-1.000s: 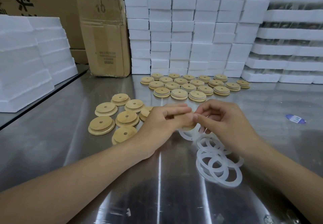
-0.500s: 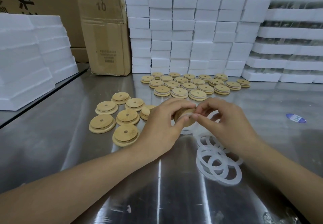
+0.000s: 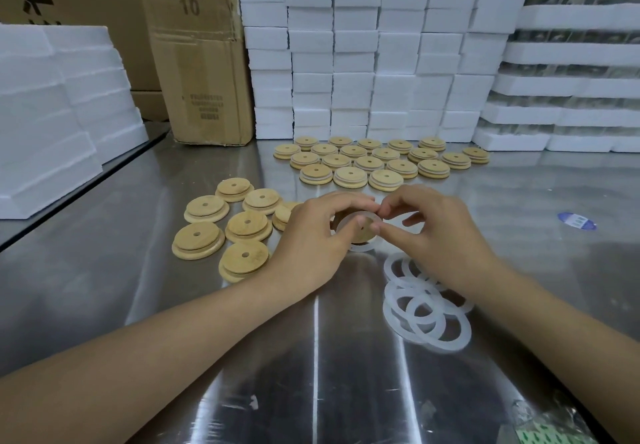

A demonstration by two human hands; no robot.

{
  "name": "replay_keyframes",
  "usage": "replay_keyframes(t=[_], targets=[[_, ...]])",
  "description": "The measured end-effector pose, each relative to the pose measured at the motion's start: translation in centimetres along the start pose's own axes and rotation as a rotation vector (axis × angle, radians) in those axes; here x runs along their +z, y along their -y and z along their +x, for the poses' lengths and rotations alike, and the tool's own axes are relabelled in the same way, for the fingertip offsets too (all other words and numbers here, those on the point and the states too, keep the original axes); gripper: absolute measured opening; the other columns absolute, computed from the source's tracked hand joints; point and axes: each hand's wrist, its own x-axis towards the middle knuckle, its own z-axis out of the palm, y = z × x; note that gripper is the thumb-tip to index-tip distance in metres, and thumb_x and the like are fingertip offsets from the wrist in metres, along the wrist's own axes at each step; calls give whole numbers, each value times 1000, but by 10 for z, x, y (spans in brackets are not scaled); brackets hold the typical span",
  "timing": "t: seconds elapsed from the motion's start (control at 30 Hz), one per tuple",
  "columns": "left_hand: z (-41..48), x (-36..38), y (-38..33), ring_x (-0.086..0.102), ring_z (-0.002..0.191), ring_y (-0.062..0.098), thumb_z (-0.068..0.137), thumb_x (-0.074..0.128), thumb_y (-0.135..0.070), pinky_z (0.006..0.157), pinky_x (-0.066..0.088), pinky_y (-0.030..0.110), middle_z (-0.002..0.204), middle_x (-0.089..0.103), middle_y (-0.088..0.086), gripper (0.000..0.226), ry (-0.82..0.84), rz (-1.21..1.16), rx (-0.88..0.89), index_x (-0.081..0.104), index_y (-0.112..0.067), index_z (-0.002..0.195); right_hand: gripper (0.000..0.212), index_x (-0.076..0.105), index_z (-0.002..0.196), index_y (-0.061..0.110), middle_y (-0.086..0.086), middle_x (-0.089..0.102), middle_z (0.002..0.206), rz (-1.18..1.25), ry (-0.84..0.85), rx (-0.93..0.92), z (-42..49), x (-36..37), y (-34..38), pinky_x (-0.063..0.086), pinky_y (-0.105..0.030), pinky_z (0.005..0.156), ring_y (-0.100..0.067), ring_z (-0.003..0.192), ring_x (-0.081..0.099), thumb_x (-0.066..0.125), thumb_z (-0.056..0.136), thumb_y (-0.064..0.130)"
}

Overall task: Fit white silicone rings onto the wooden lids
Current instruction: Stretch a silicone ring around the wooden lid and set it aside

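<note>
A packing room walled in by stacked white foam blocks (image 3: pixel 363 48), which fill the top of the frame. A worn cardboard box (image 3: pixel 201 62) stands at upper left. Below them a shiny metal surface (image 3: pixel 104 287) fills the rest of the view.

At upper centre, rows of finished lids (image 3: pixel 377 163) lie flat, with a pale band around the ones nearest the camera. At centre left is a loose cluster of bare wooden lids (image 3: pixel 221 232), each with a small centre hole. At lower right lies a pile of overlapping white silicone rings (image 3: pixel 426 312).

Two bare forearms reach in from the bottom corners and meet at centre. The left hand (image 3: pixel 311 235) curls around one wooden lid (image 3: pixel 363 234), holding it tilted toward the camera just above the surface. The right hand (image 3: pixel 433 232) pinches a ring (image 3: pixel 360 214) against the lid's right edge, and the ring lies partly around the lid's raised step.

The ring looks only partly seated. If the pinch lets go too soon, the stretched silicone could spring off or twist. Pressing on one side only could lift the opposite edge and leave the ring crooked.
</note>
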Motion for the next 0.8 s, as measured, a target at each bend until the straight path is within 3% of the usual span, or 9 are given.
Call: replay_keyframes(t=[0.1,0.17,0.27,0.37,0.47,0.57,0.63,0.8], targets=[[0,-1,-1,66,119,-2,103,70,-22,102,54,32,118,76,-24,23,4,5,-11,80,-36,118,14,70,95,34,22,70,96,50,6,48,2,2,2,55,-16,86,5,100,66,77,89,45],[1,-1,-2,67,117,0,103,70,-20,100,55,37,116,77,-23,22,0,-12,-36,81,-34,117,15,71,91,29,17,74,93,141,34,88,7,2,7,58,-26,89,1,97,70,82,89,39],[2,-3,-4,68,114,3,103,69,-16,95,57,41,112,78,-21,22,-16,-47,-86,81,-30,115,21,72,86,14,5,76,87,194,204,128,30,-11,13,60,-40,89,-11,87,74,86,87,30],[2,-3,-2,68,113,3,104,68,-16,90,57,38,112,77,-23,22,-9,-53,-95,80,-30,115,19,74,86,11,0,77,86,191,378,149,48,-24,10,59,-38,86,-19,87,74,85,89,26],[3,-2,1,67,110,2,105,67,-16,85,55,30,111,76,-23,21,-12,-48,-84,78,-30,116,21,73,88,10,1,76,87,294,299,152,37,-14,5,57,-33,84,-13,86,74,82,90,28],[4,-3,2,67,114,2,104,70,-17,90,56,30,114,75,-22,20,-31,-64,-93,76,-30,118,21,69,92,12,-2,76,90,334,203,150,24,1,0,58,-55,91,-26,89,75,78,94,31],[4,-3,2,65,117,-1,102,71,-19,90,56,26,116,74,-23,20,-37,-61,-97,74,-31,118,17,69,92,14,-2,76,89,351,185,144,22,4,-3,57,-60,89,-31,88,75,77,95,29],[2,-3,0,67,113,4,100,74,-25,90,60,42,115,73,-17,11,-78,-103,-133,74,-32,109,11,68,92,22,9,74,90,240,104,43,20,6,-5,60,-38,83,-12,87,74,75,98,29]])
